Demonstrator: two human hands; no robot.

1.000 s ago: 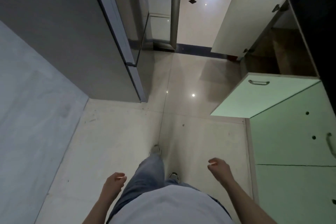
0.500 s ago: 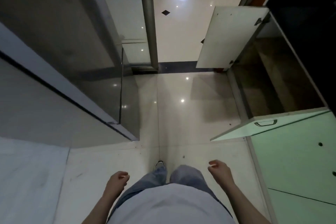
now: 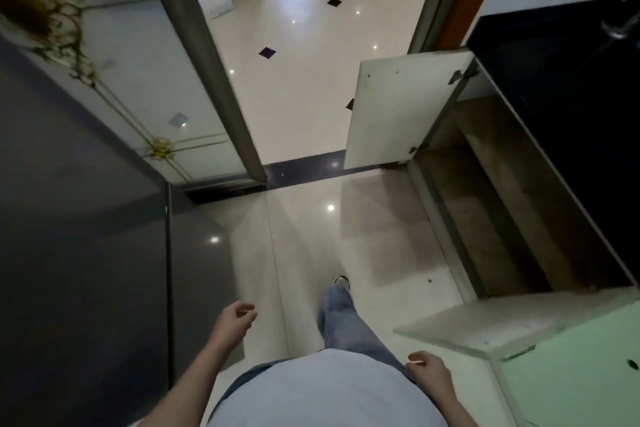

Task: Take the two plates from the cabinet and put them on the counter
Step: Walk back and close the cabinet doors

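Nearest to us, our left hand (image 3: 234,321) hangs at our side with the fingers loosely curled and nothing in it. Our right hand (image 3: 427,371) hangs the same way on the other side, fingers half curled around nothing, close to the pale green cabinet door (image 3: 571,367) at the lower right. Between the hands we see our light shirt (image 3: 322,392) and one leg in blue jeans (image 3: 343,322) stepping forward, with the tip of a shoe (image 3: 341,281) on the glossy tile floor (image 3: 301,239).

To our left stands a tall dark grey fridge (image 3: 76,236). To our right, just past the green door, the low cabinet (image 3: 502,218) stands open, with its white door (image 3: 401,111) swung out over the floor. Its inside is dim and brownish, and we cannot make out any plates in the part that shows. Above it runs the black counter (image 3: 571,87), its top bare where we can see it.

Farther on, a dark strip crosses the floor at a doorway (image 3: 304,163), and beyond it bright tiles with small black diamonds stretch away.
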